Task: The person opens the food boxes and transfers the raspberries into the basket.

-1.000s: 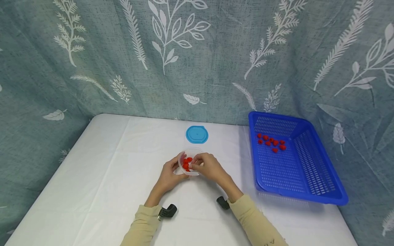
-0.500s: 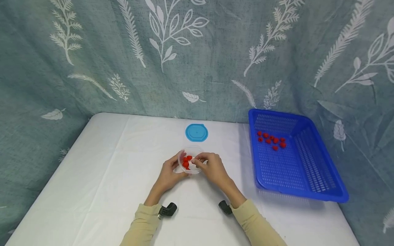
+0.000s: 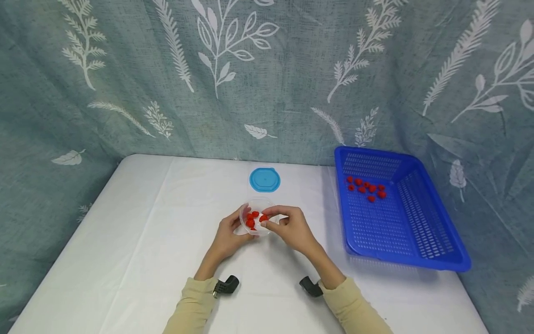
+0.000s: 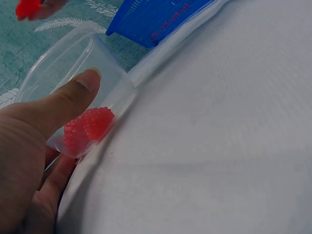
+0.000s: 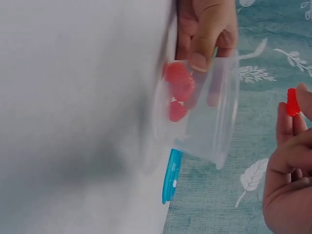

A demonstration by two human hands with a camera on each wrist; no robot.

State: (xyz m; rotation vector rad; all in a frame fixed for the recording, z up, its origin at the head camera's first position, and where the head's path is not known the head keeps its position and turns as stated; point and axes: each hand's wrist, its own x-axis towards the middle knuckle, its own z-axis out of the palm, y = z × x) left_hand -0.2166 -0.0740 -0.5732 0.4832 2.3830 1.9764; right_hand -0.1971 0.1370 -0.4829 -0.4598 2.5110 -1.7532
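My left hand (image 3: 228,235) grips a clear plastic tub (image 5: 207,122) by its side, the thumb along the wall in the left wrist view. Inside, several red raspberries (image 4: 99,122) lie at the bottom. Between thumb and fingertips my right hand (image 3: 292,227) pinches one raspberry (image 5: 292,102). In both wrist views that raspberry is above the tub's rim; in the head view it overlaps the tub's right side.
A round blue lid (image 3: 264,180) lies on the white-covered table (image 3: 167,260) behind the tub. To the right stands a blue basket (image 3: 388,253) with several more raspberries (image 3: 372,188) near its back left. A patterned curtain (image 3: 292,93) hangs behind.
My right hand has lifted slightly out of the tub, and the raspberry between its fingertips now shows. My left hand keeps its grip on the tub.
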